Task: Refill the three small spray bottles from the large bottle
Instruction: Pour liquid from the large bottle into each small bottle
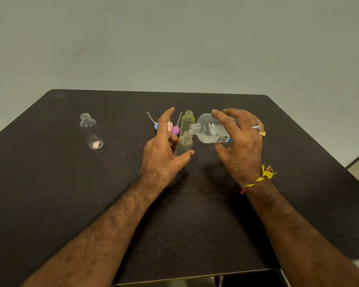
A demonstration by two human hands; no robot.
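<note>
Table (50,183): dark, against a plain wall.
Right hand (241,141): grips big bottle (210,129), tipped.
Left hand (164,146): fingers spread, seemingly loose beside small bottle (184,142).
Risk: necks misalign; unsteadied bottle tips, spills.

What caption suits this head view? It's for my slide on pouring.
Right hand tips the large bottle into a small bottle beside the open left hand.

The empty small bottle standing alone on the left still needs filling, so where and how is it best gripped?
Grip the empty small bottle round its straight clear body, below the shoulder, coming in from its right side with the left hand. It stands upright and uncapped, apart from the other things, so a side grasp leaves the neck free for pouring.
</note>
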